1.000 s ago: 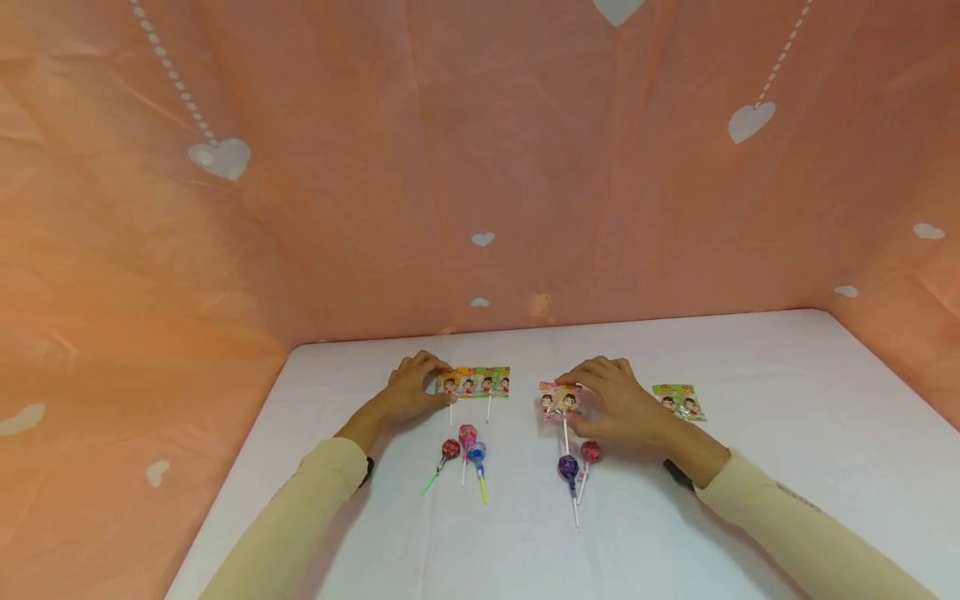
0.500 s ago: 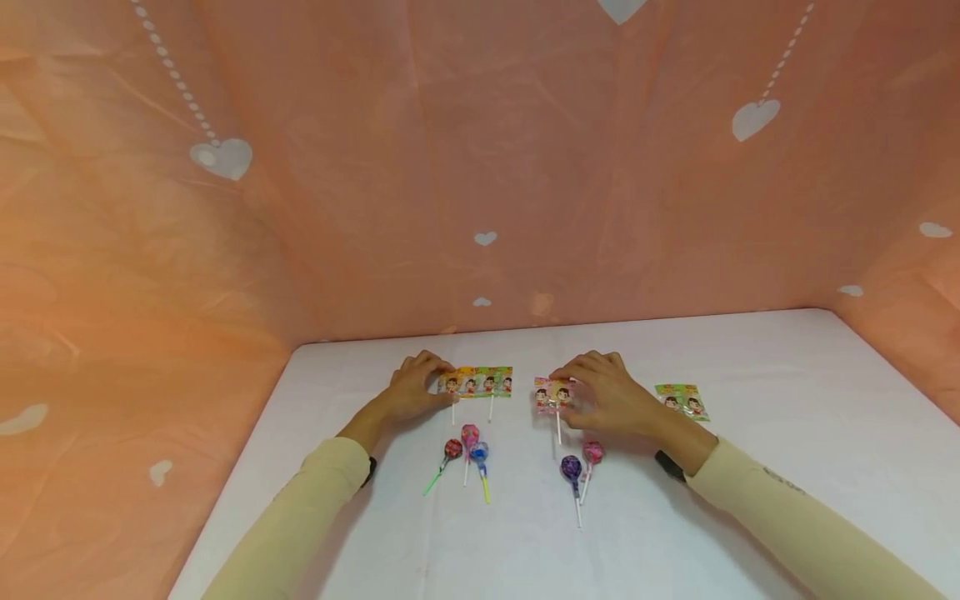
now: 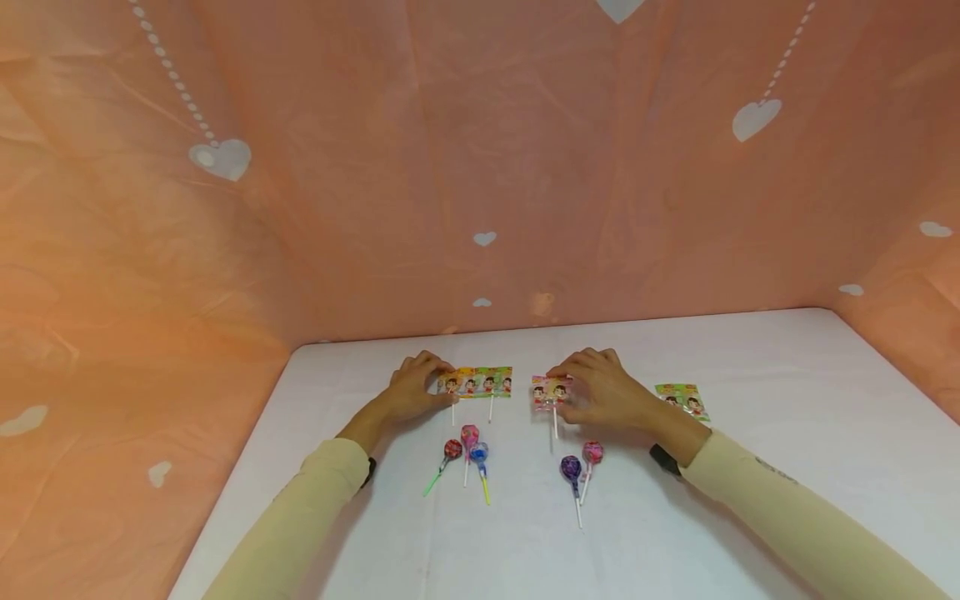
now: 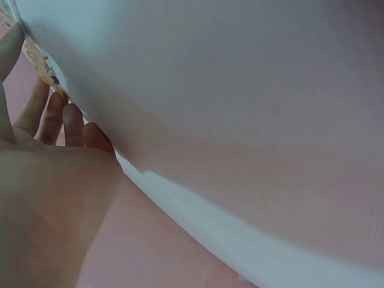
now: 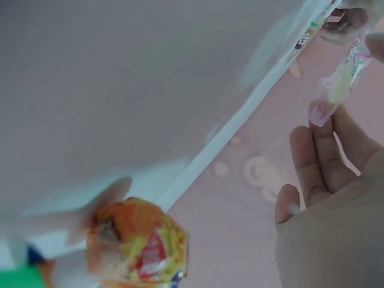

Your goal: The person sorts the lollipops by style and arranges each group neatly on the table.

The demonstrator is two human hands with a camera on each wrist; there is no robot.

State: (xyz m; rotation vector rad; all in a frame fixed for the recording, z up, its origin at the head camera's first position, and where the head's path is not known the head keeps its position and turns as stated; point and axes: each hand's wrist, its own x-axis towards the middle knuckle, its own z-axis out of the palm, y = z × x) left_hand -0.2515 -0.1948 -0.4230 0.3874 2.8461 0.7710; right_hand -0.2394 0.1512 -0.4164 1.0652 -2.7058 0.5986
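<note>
My left hand [image 3: 414, 387] holds the orange-wrapped flat lollipop [image 3: 452, 383] between thumb and fingers, at the left end of a short row on the table. A green-wrapped flat lollipop [image 3: 489, 383] lies against its right side. To the right of a small gap, my right hand [image 3: 606, 392] pinches a pink-wrapped flat lollipop [image 3: 540, 395], its white stick pointing down toward me. A faint stick shadow shows below it. In the right wrist view, the pink wrapper [image 5: 336, 90] is edge-on between fingertips and thumb.
Nearer me lie round lollipops: red [image 3: 452, 450], pink [image 3: 469, 435] and blue [image 3: 479, 453] on the left, purple [image 3: 572, 468] and pink-red [image 3: 592, 452] on the right. Another green flat packet [image 3: 684, 402] lies beyond my right wrist. Orange cloth [image 3: 480, 167] stands behind the white table [image 3: 480, 550].
My right hand has moved left and slightly away from me with the pink-wrapped lollipop, off the purple lollipop and closer to the row. My left hand stays in place.
</note>
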